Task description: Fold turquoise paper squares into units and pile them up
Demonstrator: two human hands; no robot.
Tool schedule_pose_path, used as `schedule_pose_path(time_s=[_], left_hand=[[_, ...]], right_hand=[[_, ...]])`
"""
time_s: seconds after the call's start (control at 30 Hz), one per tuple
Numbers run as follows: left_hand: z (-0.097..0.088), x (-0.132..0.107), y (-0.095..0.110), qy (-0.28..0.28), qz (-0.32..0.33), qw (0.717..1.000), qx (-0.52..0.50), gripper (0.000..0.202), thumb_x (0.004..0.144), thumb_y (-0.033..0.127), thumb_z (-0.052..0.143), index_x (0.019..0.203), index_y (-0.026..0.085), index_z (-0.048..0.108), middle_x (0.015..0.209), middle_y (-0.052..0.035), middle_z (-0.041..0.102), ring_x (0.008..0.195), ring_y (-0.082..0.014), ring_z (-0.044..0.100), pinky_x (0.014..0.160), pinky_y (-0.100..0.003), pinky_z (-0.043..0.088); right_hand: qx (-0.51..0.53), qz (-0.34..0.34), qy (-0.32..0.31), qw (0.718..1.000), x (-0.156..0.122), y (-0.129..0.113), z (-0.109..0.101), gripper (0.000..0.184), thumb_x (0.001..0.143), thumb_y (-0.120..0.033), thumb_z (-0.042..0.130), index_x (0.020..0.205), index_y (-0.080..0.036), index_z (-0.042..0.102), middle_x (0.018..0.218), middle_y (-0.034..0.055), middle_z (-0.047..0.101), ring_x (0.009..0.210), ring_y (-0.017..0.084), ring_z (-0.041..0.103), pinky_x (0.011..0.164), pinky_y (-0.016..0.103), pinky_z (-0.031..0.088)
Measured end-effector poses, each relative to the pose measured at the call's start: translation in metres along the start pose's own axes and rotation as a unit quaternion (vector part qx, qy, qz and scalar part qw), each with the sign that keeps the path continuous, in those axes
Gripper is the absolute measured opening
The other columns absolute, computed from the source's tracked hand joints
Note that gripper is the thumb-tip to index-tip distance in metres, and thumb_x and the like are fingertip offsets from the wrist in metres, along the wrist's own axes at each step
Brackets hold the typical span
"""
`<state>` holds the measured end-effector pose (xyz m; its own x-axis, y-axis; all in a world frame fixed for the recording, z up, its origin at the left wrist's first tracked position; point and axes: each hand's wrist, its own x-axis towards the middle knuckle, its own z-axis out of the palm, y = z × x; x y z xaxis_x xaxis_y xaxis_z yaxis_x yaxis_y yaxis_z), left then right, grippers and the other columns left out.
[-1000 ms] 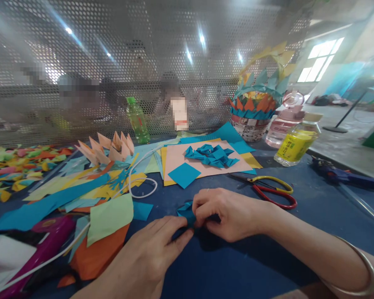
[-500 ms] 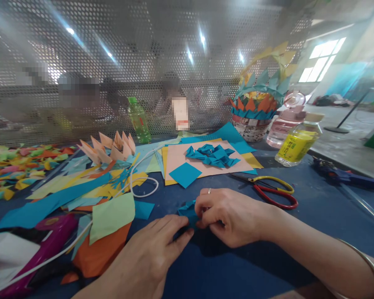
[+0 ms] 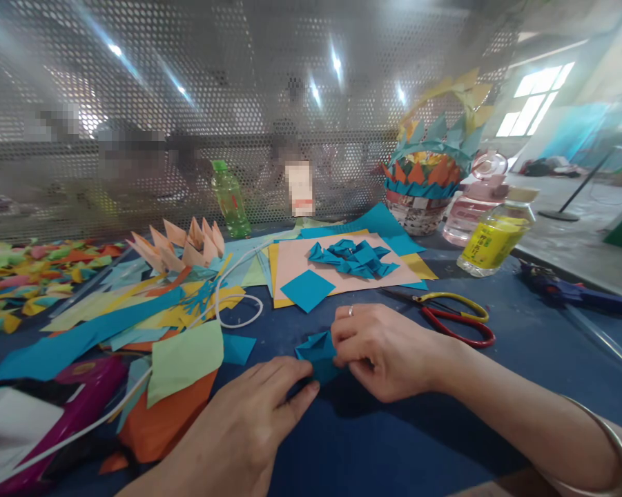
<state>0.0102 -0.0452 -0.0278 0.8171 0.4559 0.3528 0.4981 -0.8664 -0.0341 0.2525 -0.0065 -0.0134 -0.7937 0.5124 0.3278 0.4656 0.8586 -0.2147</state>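
A small piece of folded blue paper [image 3: 318,351] is between my two hands, low over the dark blue table. My left hand [image 3: 261,404] pinches its left edge between thumb and fingers. On the right side, my right hand [image 3: 375,352], with a ring on one finger, grips the paper in curled fingers; its fingertips are partly hidden. Just beyond lies a flat blue paper square [image 3: 308,290] on pink sheets [image 3: 290,257]. Several folded blue paper pieces [image 3: 353,258] are heaped on those sheets.
Scissors [image 3: 458,319] lie right of my hands, with a blue glue gun [image 3: 580,293] farther right. Bottles [image 3: 489,238] and a paper basket [image 3: 424,186] stand behind. Paper scraps [image 3: 186,359], a white cable [image 3: 246,323] and a magenta tool [image 3: 77,407] are at left.
My right hand has shifted slightly up and right, showing more of the folded blue paper. My left hand has barely moved and keeps its pinch.
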Motion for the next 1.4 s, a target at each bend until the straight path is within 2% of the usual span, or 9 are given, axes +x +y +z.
schedule_pose_path(time_s=[0.13,0.23,0.33,0.57,0.7,0.8,0.93,1.17,1.4], left_hand=[[0.000,0.000,0.001,-0.007,-0.011,1.000,-0.004,0.055,0.074,-0.003,0.034,0.116,0.017,0.063,0.113,-0.0090,0.063,0.100,-0.0203,0.059,0.085,-0.033,0.052],[0.000,-0.002,0.001,-0.009,-0.012,1.000,-0.010,0.056,0.075,-0.003,0.033,0.117,0.018,0.062,0.115,-0.0086,0.062,0.101,-0.0196,0.059,0.086,-0.031,0.052],[0.000,-0.002,0.001,-0.004,-0.017,1.000,-0.014,0.057,0.074,-0.003,0.033,0.118,0.018,0.062,0.116,-0.0078,0.062,0.102,-0.0190,0.059,0.087,-0.030,0.051],[-0.003,0.001,0.001,0.016,-0.007,1.000,-0.008,0.058,0.072,-0.005,0.033,0.114,0.019,0.064,0.113,-0.0060,0.064,0.102,-0.0174,0.060,0.089,-0.028,0.052],[-0.004,0.005,-0.001,0.036,-0.011,0.999,-0.004,0.056,0.071,-0.006,0.034,0.112,0.017,0.066,0.112,-0.0068,0.066,0.101,-0.0174,0.061,0.089,-0.026,0.052],[-0.005,0.007,-0.002,0.055,-0.013,0.998,0.010,0.056,0.071,-0.006,0.034,0.111,0.014,0.067,0.110,-0.0077,0.068,0.098,-0.0175,0.063,0.089,-0.026,0.053],[-0.008,0.007,-0.002,0.058,-0.014,0.998,0.031,0.057,0.071,-0.005,0.033,0.113,0.013,0.067,0.111,-0.0074,0.070,0.098,-0.0174,0.065,0.087,-0.026,0.055],[-0.005,0.004,-0.003,0.068,-0.003,0.997,0.040,0.054,0.074,-0.004,0.035,0.106,0.019,0.071,0.109,-0.0029,0.073,0.094,-0.0161,0.069,0.083,-0.024,0.057],[-0.007,0.004,-0.004,0.049,-0.006,0.998,0.037,0.053,0.074,-0.004,0.034,0.105,0.017,0.072,0.107,-0.0053,0.073,0.094,-0.0181,0.069,0.084,-0.027,0.058]], right_hand=[[0.026,0.001,0.047,0.999,0.000,0.009,0.004,0.040,0.072,0.004,0.046,0.096,-0.016,0.072,0.093,0.0071,0.066,0.084,0.018,0.057,0.076,0.030,0.047],[0.030,0.014,0.005,0.999,0.001,0.010,0.005,0.049,0.072,0.006,0.045,0.110,-0.016,0.068,0.108,0.0098,0.062,0.097,0.020,0.056,0.087,0.035,0.047],[0.042,0.036,-0.025,0.998,0.001,0.008,0.005,0.048,0.071,0.008,0.046,0.108,-0.015,0.066,0.113,0.0105,0.060,0.103,0.020,0.055,0.091,0.036,0.046],[0.047,0.065,-0.014,0.997,0.001,0.005,0.000,0.027,0.075,0.003,0.053,0.092,-0.015,0.061,0.104,0.0076,0.061,0.101,0.019,0.054,0.092,0.033,0.043],[0.054,0.078,-0.009,0.996,0.001,0.004,-0.004,0.018,0.074,-0.001,0.058,0.084,-0.016,0.061,0.087,0.0032,0.064,0.086,0.017,0.055,0.081,0.029,0.043],[0.074,0.088,-0.007,0.993,0.002,0.002,-0.003,0.017,0.075,-0.002,0.058,0.084,-0.016,0.062,0.078,0.0011,0.065,0.077,0.015,0.055,0.073,0.026,0.042],[0.109,0.097,-0.010,0.989,0.002,-0.002,0.003,0.015,0.077,-0.004,0.059,0.087,-0.015,0.063,0.079,0.0011,0.065,0.075,0.013,0.055,0.070,0.023,0.042],[0.128,0.072,0.002,0.989,0.003,0.000,0.006,0.019,0.075,0.001,0.057,0.086,-0.014,0.063,0.081,0.0023,0.064,0.077,0.013,0.056,0.072,0.023,0.043],[0.146,0.055,-0.001,0.988,0.003,0.003,0.005,0.023,0.077,0.002,0.056,0.088,-0.014,0.067,0.083,0.0037,0.065,0.080,0.014,0.059,0.075,0.024,0.046]])
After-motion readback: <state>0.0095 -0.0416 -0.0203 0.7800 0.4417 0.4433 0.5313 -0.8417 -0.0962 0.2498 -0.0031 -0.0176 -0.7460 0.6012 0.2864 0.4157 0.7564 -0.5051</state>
